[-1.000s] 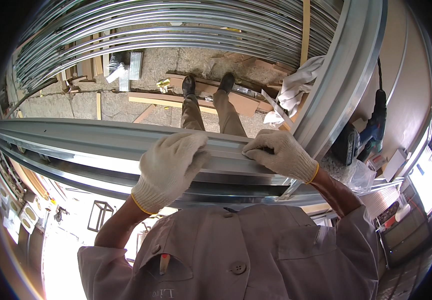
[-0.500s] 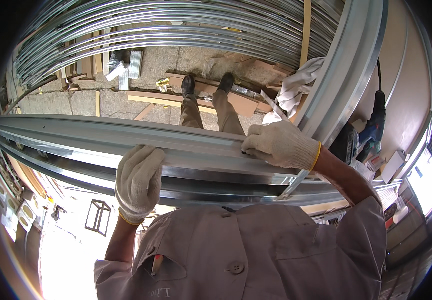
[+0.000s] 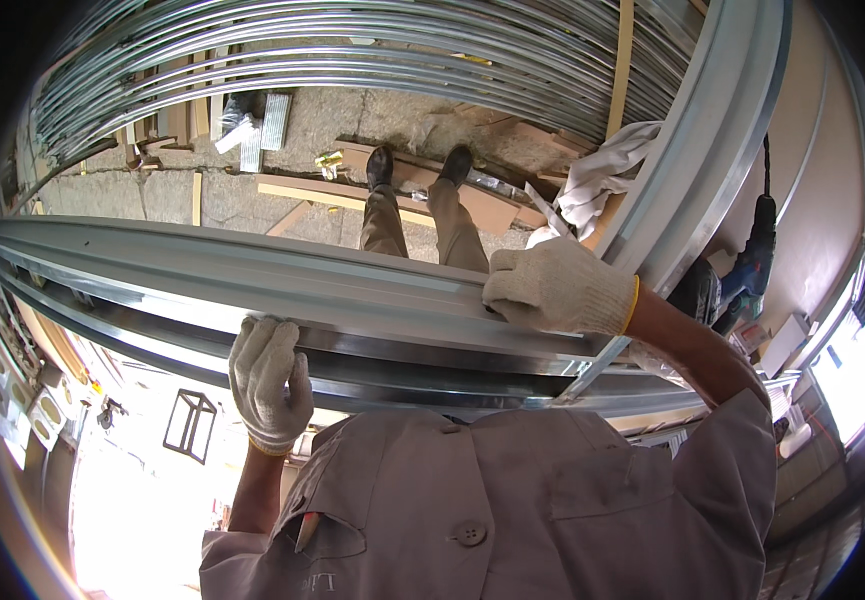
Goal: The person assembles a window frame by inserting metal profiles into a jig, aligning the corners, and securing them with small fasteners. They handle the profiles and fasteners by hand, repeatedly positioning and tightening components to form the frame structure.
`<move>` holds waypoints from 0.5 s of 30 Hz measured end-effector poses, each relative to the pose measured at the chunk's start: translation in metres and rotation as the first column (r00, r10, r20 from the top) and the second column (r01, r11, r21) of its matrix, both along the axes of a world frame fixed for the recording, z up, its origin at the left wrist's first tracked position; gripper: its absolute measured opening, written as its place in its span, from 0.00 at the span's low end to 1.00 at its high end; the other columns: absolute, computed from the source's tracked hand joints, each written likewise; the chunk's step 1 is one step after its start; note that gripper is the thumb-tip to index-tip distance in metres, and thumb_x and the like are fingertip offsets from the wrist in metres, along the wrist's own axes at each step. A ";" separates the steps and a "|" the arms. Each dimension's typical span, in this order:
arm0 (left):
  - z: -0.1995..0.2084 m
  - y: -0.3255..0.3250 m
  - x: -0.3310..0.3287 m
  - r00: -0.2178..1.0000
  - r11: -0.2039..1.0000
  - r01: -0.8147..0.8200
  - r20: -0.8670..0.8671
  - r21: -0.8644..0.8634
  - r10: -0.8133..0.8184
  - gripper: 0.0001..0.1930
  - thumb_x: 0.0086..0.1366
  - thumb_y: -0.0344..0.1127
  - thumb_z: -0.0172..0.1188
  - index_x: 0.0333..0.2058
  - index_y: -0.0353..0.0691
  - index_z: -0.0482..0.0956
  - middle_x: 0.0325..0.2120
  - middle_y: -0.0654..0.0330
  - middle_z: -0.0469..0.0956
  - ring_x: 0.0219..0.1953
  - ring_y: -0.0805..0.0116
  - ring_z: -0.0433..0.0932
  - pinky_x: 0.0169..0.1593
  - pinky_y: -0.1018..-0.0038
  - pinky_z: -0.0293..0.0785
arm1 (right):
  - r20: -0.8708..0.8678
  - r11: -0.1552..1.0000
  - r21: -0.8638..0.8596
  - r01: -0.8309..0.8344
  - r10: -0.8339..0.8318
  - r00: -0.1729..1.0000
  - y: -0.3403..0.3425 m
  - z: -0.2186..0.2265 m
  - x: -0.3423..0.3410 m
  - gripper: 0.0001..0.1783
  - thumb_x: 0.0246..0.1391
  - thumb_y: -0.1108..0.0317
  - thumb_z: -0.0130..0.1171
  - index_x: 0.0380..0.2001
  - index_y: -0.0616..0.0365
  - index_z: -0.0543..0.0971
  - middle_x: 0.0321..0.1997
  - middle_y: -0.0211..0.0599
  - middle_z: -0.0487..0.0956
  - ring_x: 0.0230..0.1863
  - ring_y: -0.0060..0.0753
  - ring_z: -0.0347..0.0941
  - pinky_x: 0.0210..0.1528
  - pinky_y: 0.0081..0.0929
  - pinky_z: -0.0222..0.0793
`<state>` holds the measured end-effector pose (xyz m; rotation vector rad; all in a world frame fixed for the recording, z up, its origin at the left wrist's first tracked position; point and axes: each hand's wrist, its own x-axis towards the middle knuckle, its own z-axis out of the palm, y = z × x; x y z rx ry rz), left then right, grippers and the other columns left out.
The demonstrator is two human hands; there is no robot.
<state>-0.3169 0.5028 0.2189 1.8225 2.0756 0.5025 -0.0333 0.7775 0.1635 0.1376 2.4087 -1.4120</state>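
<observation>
A long grey metal profile (image 3: 352, 290) with raised ribs runs across in front of my body. My right hand (image 3: 564, 290), in a white knit glove, is closed near the profile's right part, with the fingertips down on its face. A small dark bit shows under those fingertips, too hidden to name. My left hand (image 3: 272, 385), gloved the same way, is by the near edge of the profile. Its fingers stretch up to that edge and the thumb stands apart, with nothing visible in the hand.
Another metal profile (image 3: 697, 150) slants away at the right, beside a cordless drill (image 3: 752, 260) with a long bit. Bundled thin metal rods (image 3: 352, 50) lie at the far side. Wood strips (image 3: 342, 195) and a white cloth (image 3: 607, 175) are around my feet.
My left hand has slid down toward the profile's near edge, and its thumb now shows apart from the fingers. The right hand stays nearly in place on the profile.
</observation>
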 end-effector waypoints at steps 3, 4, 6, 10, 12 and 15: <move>-0.014 -0.013 0.001 1.000 0.998 0.025 0.012 0.062 -0.025 0.27 0.63 0.18 0.63 0.60 0.37 0.69 0.56 0.51 0.79 0.62 0.49 0.77 0.68 0.46 0.73 | 0.001 0.999 0.042 -0.024 0.024 1.000 0.001 -0.001 0.001 0.05 0.57 0.64 0.64 0.37 0.48 0.82 0.37 0.28 0.78 0.31 0.37 0.81 0.33 0.38 0.77; -0.019 -0.017 0.002 0.999 0.995 0.036 0.014 0.093 -0.038 0.28 0.63 0.18 0.63 0.61 0.37 0.69 0.57 0.50 0.78 0.62 0.49 0.77 0.68 0.46 0.73 | -0.011 0.999 0.035 -0.025 0.025 1.000 0.002 0.000 0.001 0.04 0.58 0.64 0.63 0.36 0.48 0.82 0.37 0.28 0.77 0.32 0.36 0.81 0.33 0.37 0.79; -0.023 -0.021 0.001 0.999 0.991 0.046 0.009 0.125 -0.047 0.27 0.63 0.19 0.64 0.60 0.37 0.69 0.58 0.50 0.77 0.62 0.48 0.77 0.68 0.44 0.73 | -0.033 0.999 0.024 -0.025 0.025 0.999 0.004 0.002 0.002 0.04 0.60 0.63 0.61 0.36 0.49 0.81 0.37 0.29 0.77 0.33 0.35 0.82 0.32 0.35 0.81; -0.023 -0.019 0.002 0.999 0.990 0.049 0.003 0.129 -0.050 0.26 0.64 0.20 0.64 0.59 0.38 0.69 0.56 0.50 0.78 0.61 0.48 0.78 0.68 0.44 0.73 | -0.034 1.000 0.007 -0.015 0.015 0.999 0.004 0.000 0.004 0.05 0.60 0.62 0.62 0.36 0.49 0.81 0.37 0.30 0.78 0.33 0.35 0.82 0.33 0.35 0.82; -0.022 -0.018 0.002 0.999 0.991 0.048 0.000 0.128 -0.048 0.25 0.64 0.20 0.64 0.59 0.38 0.69 0.56 0.50 0.78 0.60 0.48 0.78 0.67 0.44 0.73 | -0.062 0.999 0.030 -0.020 0.022 0.998 0.004 0.000 0.005 0.05 0.60 0.62 0.63 0.36 0.49 0.81 0.37 0.30 0.78 0.33 0.36 0.83 0.33 0.35 0.82; -0.022 -0.016 0.002 0.999 0.991 0.048 -0.006 0.127 -0.048 0.25 0.64 0.20 0.64 0.58 0.38 0.69 0.55 0.49 0.78 0.60 0.47 0.78 0.67 0.44 0.74 | -0.024 0.999 0.004 -0.051 0.051 0.998 0.006 0.003 0.001 0.06 0.59 0.62 0.64 0.37 0.50 0.81 0.38 0.31 0.77 0.34 0.36 0.83 0.33 0.36 0.82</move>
